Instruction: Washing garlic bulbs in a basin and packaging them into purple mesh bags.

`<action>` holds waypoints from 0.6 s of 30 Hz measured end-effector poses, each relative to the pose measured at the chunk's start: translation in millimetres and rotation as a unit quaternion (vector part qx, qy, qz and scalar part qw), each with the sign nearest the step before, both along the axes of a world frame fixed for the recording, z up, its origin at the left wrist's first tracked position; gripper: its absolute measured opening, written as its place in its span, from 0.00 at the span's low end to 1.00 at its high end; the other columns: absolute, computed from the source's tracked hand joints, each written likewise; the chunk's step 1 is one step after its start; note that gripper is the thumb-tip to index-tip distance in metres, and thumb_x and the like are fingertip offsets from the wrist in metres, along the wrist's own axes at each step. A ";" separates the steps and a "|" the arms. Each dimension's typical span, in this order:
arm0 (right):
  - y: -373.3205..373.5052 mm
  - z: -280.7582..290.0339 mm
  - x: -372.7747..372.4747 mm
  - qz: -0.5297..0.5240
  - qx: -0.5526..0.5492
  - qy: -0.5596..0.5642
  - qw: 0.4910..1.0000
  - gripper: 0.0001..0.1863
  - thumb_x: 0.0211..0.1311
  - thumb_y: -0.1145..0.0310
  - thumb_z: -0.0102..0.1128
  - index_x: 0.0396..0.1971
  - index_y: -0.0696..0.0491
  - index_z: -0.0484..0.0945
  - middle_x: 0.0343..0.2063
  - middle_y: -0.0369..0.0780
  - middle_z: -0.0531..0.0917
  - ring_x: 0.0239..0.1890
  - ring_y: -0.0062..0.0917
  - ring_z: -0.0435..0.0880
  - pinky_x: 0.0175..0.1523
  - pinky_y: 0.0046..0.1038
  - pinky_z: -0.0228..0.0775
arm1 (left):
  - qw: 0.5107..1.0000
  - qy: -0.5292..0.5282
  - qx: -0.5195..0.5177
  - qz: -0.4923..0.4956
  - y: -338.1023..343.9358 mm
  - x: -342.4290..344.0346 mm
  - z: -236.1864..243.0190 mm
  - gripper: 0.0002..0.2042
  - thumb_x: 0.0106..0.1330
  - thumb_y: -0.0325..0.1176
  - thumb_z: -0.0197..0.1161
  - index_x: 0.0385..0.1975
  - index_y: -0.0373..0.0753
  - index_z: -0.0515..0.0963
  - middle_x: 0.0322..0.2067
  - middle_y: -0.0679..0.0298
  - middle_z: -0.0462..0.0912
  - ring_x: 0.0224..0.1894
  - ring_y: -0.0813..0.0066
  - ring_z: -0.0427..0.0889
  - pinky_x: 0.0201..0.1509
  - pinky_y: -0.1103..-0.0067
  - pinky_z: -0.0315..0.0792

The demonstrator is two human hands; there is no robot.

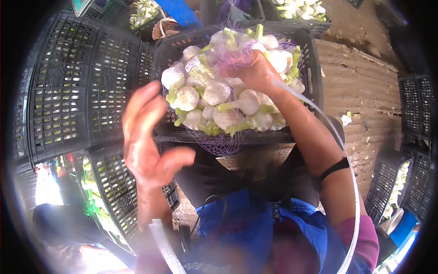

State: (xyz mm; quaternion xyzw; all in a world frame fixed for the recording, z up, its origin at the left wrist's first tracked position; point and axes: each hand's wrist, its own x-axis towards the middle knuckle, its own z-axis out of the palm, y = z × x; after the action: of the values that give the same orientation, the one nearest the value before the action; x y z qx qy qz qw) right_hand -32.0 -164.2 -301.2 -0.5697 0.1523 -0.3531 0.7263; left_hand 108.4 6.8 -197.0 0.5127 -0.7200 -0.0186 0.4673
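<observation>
A black plastic crate (pixel 313 68) in front of me holds a heap of garlic bulbs (pixel 216 92) with cut green stems. Purple mesh netting (pixel 221 144) lies around and partly over the bulbs and hangs over the crate's near edge. My right hand (pixel 255 73) is over the far middle of the heap, its fingers closed in a bunch of the purple netting, which blurs their tips. To the left of the crate, my left hand (pixel 146 137) is raised and holds nothing, its fingers and thumb apart and slightly smeared by motion.
Tall stacked black crates (pixel 64 86) stand close on the left, with another garlic-filled crate (pixel 121 196) below them. More garlic (pixel 301 9) sits in crates at the back. Ridged brown ground (pixel 360 100) lies on the right. A whitish strip (pixel 353 182) curves across my right arm.
</observation>
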 end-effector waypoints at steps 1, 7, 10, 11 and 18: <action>-2.4 5.2 -2.2 -0.046 -0.141 0.102 0.984 0.06 0.44 0.78 0.59 0.26 0.57 0.78 0.25 0.34 0.80 0.30 0.16 0.76 0.41 0.20 0.69 | 0.995 0.067 0.055 0.047 13.1 -5.1 -13.0 0.42 0.35 0.57 0.64 0.48 0.32 0.63 0.53 0.49 0.58 0.55 0.55 0.59 0.56 0.66 0.56; 3.1 25.7 10.9 0.018 -0.155 0.106 0.982 0.06 0.45 0.76 0.60 0.27 0.57 0.78 0.25 0.34 0.80 0.28 0.14 0.74 0.36 0.18 0.68 | 0.969 -0.224 0.084 0.063 6.6 -16.7 -69.2 0.13 0.48 0.37 0.59 0.32 0.38 0.73 0.36 0.57 0.72 0.43 0.62 0.70 0.46 0.69 0.62; -2.8 39.4 -0.6 -0.005 -0.174 0.107 0.979 0.06 0.45 0.75 0.60 0.27 0.57 0.78 0.25 0.34 0.79 0.29 0.14 0.74 0.38 0.19 0.67 | 0.986 -0.032 -0.008 0.162 -61.8 -1.3 -35.4 0.05 0.53 0.24 0.52 0.17 0.34 0.73 0.15 0.64 0.71 0.19 0.78 0.71 0.25 0.81 0.67; -3.6 45.4 -7.6 -0.010 -0.143 0.116 0.983 0.06 0.45 0.75 0.60 0.27 0.57 0.78 0.26 0.35 0.79 0.30 0.14 0.74 0.39 0.19 0.67 | 0.994 -0.018 -0.004 0.107 -85.1 -8.0 -1.3 0.06 0.55 0.27 0.54 0.19 0.33 0.73 0.14 0.66 0.70 0.19 0.82 0.67 0.24 0.82 0.64; 22.8 45.6 3.8 -0.127 -0.245 0.217 0.936 0.09 0.49 0.67 0.57 0.27 0.57 0.77 0.22 0.37 0.79 0.27 0.21 0.75 0.37 0.23 0.66 | 0.961 -0.178 0.209 0.043 -125.8 -6.2 1.9 0.09 0.51 0.37 0.55 0.21 0.37 0.75 0.25 0.54 0.75 0.30 0.55 0.73 0.33 0.69 0.66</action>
State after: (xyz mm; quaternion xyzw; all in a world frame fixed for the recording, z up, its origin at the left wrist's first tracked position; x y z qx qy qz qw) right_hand -28.2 -141.4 -255.6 -0.7689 0.2861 -0.3368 0.4622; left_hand 102.2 -119.0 -195.1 0.6245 -0.7489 -0.0571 0.2144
